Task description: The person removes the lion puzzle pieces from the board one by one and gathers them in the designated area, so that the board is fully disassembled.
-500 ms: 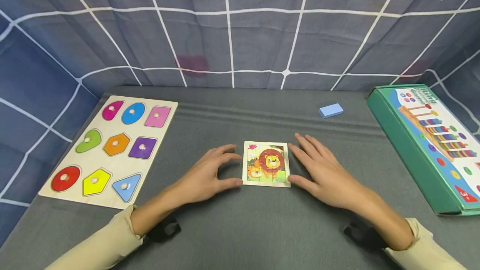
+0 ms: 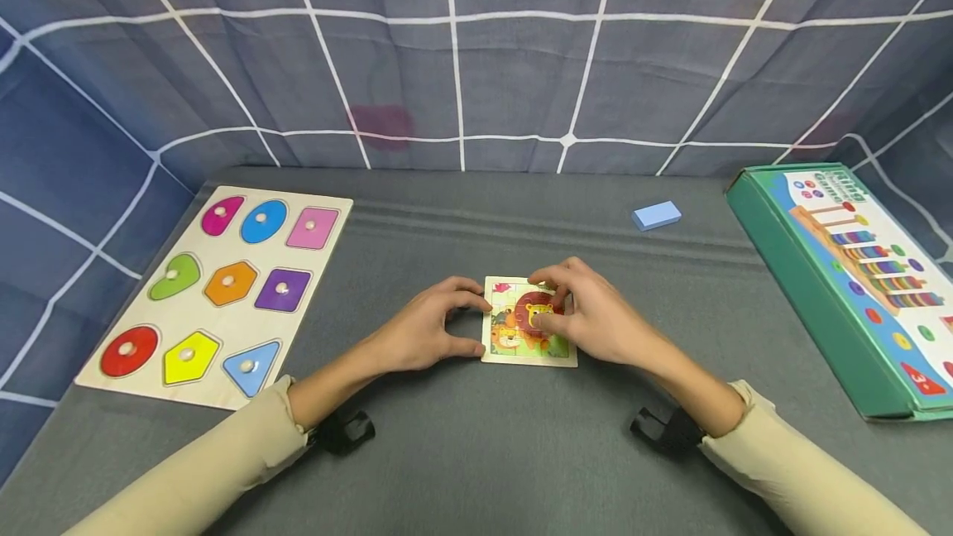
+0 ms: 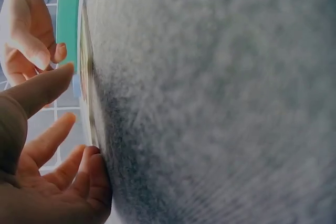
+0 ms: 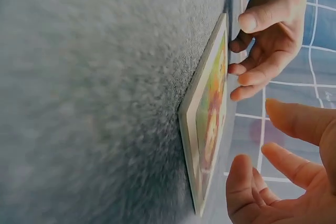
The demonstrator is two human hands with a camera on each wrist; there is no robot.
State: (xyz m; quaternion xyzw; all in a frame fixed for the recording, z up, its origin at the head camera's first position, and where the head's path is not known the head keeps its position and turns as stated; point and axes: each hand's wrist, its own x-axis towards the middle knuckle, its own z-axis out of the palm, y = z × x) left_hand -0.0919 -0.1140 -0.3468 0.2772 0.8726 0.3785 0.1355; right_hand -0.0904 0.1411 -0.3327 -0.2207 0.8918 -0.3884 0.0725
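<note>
1. Reaching in from the near side of the lion puzzle (image 2: pixel 521 339) are two beige sleeves (image 2: pixel 201 461) with black wrist mounts (image 2: pixel 346 434).
2. The left hand (image 2: pixel 420 329) is at the puzzle's left edge, thumb and fingers spread; I cannot tell whether they touch it. The right hand (image 2: pixel 599 323) arches over its right half, thumb and fingertips apart.
3. The puzzle lies flat on the grey tabletop (image 2: pixel 484 453), its picture's top facing the far side; it looks nearly square, so I cannot tell a long axis.
4. Left of the puzzle, a wooden shape board (image 2: pixel 198 313) slants, far end nearer it.
5. Right of the puzzle, a green-sided box (image 2: pixel 841 296) shows "3" in a red triangle; smaller lettering is unreadable.
6. Beyond the puzzle, rightward, sits a blue block (image 2: pixel 657 216); farther back, a white-gridded curtain (image 2: pixel 514 81) reads "love simple" twice.
</note>
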